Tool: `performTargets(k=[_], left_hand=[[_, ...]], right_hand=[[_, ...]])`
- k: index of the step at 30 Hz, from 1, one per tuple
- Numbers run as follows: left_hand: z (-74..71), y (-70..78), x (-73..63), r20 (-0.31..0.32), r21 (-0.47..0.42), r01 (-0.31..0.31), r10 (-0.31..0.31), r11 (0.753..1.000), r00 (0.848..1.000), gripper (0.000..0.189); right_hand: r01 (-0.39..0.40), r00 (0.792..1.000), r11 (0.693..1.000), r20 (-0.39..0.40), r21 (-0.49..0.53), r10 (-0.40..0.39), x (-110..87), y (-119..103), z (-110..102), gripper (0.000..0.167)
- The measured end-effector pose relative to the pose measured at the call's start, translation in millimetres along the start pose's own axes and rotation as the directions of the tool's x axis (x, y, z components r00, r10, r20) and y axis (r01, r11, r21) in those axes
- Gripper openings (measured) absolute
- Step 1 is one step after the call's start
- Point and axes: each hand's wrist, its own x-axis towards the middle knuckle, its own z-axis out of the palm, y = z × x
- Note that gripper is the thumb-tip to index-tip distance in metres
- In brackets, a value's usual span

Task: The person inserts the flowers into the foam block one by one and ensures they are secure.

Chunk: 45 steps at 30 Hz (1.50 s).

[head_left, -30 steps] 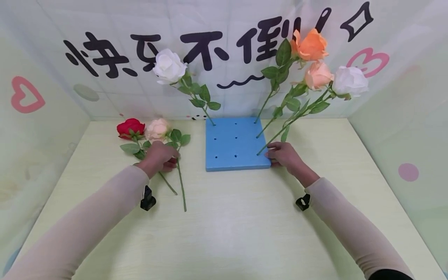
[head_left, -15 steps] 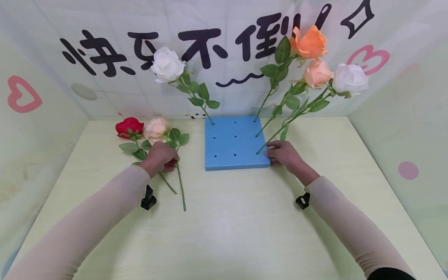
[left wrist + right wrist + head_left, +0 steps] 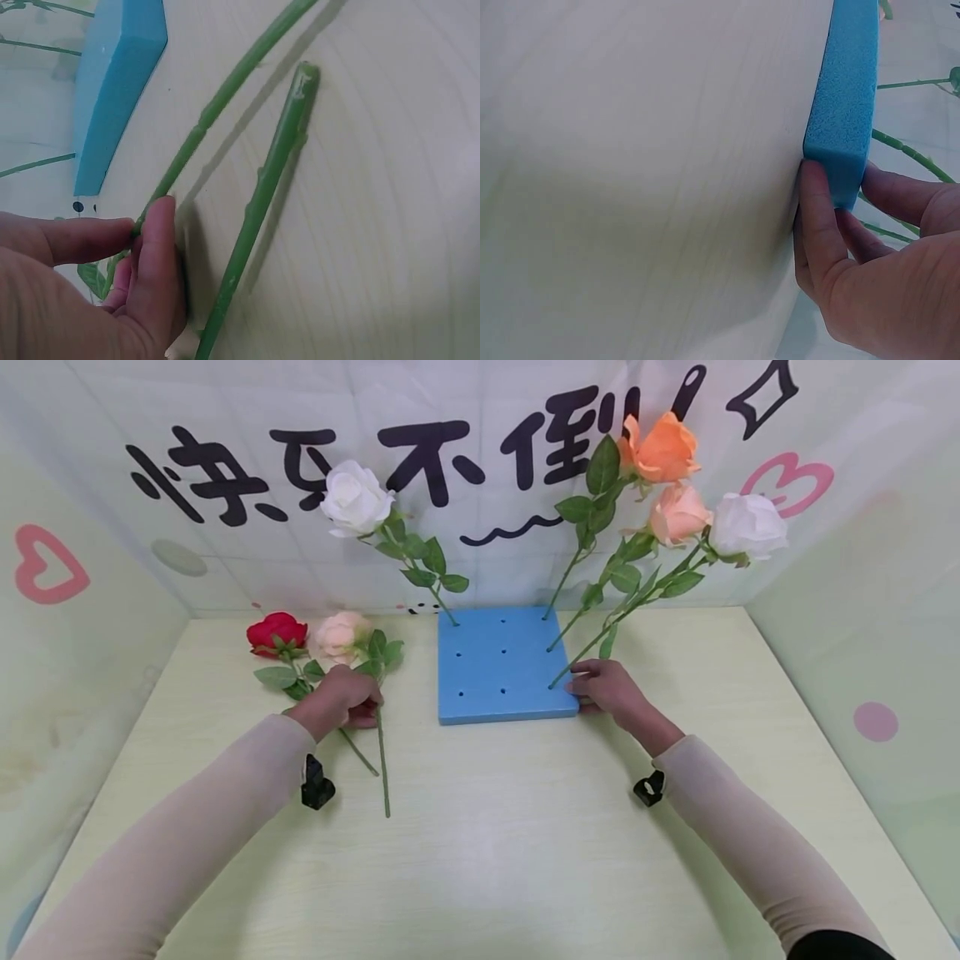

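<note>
My left hand (image 3: 339,700) pinches the green stem (image 3: 202,124) of the pale pink rose (image 3: 341,637) between thumb and fingers, just below its leaves. In the left wrist view the stem stands slightly off the table, its shadow beside it. A red rose (image 3: 276,633) lies to the left, and its stem (image 3: 259,195) passes under my left hand. On the right, my right hand (image 3: 611,687) holds the near right corner of a blue foam board (image 3: 483,672), thumb on top and fingers against the side. The board lies flat and has rows of small holes.
A white rose (image 3: 357,499) leans left from the board's back left hole. Along its right side stand an orange rose (image 3: 663,449), a peach rose (image 3: 678,514) and another white rose (image 3: 748,527), leaning right. A printed cloth wall (image 3: 247,568) rises behind the table.
The pink rose's stem has swung slightly, its lower end moving left, while my left hand keeps its pinch. My right hand stays on the board's corner. The head view has shifted a little.
</note>
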Motion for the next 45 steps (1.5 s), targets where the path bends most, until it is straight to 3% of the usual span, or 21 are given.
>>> performTargets(k=[6,10,17,24,27,32,40,45], left_hand=[[2.3,1.4,2.0,0.036,-0.058,-0.008,0.011,0.998,0.999,0.006],[4.1,3.8,1.2,0.042,-0.052,-0.036,0.038,0.998,0.998,0.004],[5.0,11.6,-6.0,-0.040,-0.065,-0.128,0.126,0.990,0.991,0.005],[2.8,19.3,-14.5,-0.116,-0.116,-0.221,0.207,0.968,0.971,0.016],[2.0,21.9,-17.7,-0.152,-0.134,-0.248,0.228,0.959,0.962,0.012],[3.3,26.6,-23.0,-0.238,-0.181,-0.299,0.253,0.937,0.938,0.017],[6.1,32.2,-32.4,-0.342,-0.164,-0.410,0.338,0.897,0.877,0.016],[9.7,29.4,-36.4,-0.410,-0.121,-0.458,0.376,0.881,0.831,0.021]], right_hand=[[0.005,1.000,1.000,0.002,-0.009,-0.005,-1.1,-1,0,0.046],[0.006,1.000,1.000,0.002,-0.002,-0.006,-1.4,-1,0,0.047],[0.008,1.000,1.000,0.001,0.004,-0.008,0.3,1,0,0.047],[0.009,1.000,1.000,-0.002,0.003,-0.009,-1.1,0,0,0.047],[0.012,1.000,1.000,0.000,0.003,-0.012,-0.9,1,0,0.047],[0.011,1.000,1.000,-0.001,0.004,-0.011,-2.1,0,1,0.047],[0.016,1.000,1.000,-0.010,0.008,-0.016,-4.5,-2,1,0.047],[0.013,1.000,1.000,-0.012,0.012,-0.013,-4.0,-1,2,0.046]])
